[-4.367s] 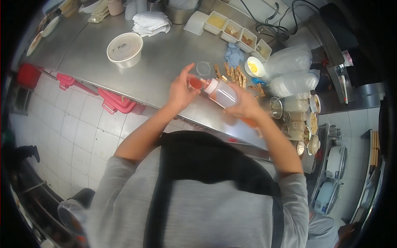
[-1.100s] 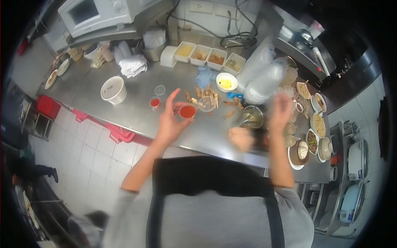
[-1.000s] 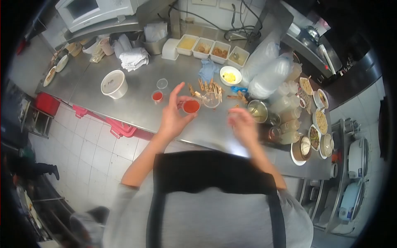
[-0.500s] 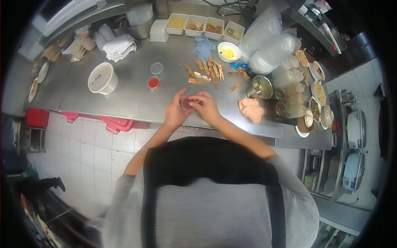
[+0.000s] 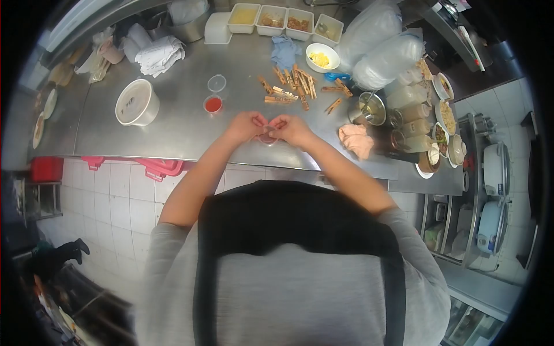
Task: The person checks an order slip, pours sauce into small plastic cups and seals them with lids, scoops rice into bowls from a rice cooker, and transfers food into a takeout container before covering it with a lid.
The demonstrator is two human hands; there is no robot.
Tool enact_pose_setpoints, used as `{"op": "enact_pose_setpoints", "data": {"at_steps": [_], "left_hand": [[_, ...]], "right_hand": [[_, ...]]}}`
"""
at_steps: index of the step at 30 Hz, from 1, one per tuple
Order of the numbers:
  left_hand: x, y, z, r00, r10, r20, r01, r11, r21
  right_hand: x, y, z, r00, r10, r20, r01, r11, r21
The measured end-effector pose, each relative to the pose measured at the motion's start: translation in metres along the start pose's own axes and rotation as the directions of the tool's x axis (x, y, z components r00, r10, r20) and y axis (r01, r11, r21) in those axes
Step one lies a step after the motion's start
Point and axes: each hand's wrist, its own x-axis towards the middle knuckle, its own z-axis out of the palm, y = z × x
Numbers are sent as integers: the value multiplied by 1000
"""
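Observation:
A small clear plastic sauce cup (image 5: 267,138) with reddish contents sits at the front of the steel counter, between my two hands. My left hand (image 5: 247,126) grips its left side, fingers curled in at the rim. From the right, my right hand (image 5: 289,130) pinches the same rim, and the fingertips of both hands nearly meet over the top. The fingers partly cover the cup, so whether a lid sits on it is hard to see. Up and to the left stands an open cup of red sauce (image 5: 213,104), with a clear round lid (image 5: 217,83) lying just behind it.
Several wooden clothespins (image 5: 288,86) lie beyond my hands. A white tub (image 5: 137,104) stands left; an orange cloth (image 5: 356,141), a metal pot (image 5: 369,108) and bottles (image 5: 412,128) stand right. At the back are food containers (image 5: 271,20), a bowl (image 5: 322,57) and a blue cloth (image 5: 285,52).
My left hand has turned from cupping the cup's side to pinching at its rim, and my right hand has come to the opposite side. The cup now sits lower, by the counter.

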Motion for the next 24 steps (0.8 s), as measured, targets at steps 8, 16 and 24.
{"op": "enact_pose_setpoints", "data": {"at_steps": [8, 16, 24], "left_hand": [[7, 19, 0, 997, -62, 44, 48, 964, 263], [3, -21, 1, 938, 302, -172, -238, 919, 312], [-49, -3, 16, 861, 332, -386, -305, 943, 131]], "right_hand": [[20, 5, -2, 997, 47, 68, -42, 996, -78], [54, -14, -29, 699, -712, -69, 327, 405, -854], [-7, 15, -44, 539, -842, -13, 481, 320, -816]]}}
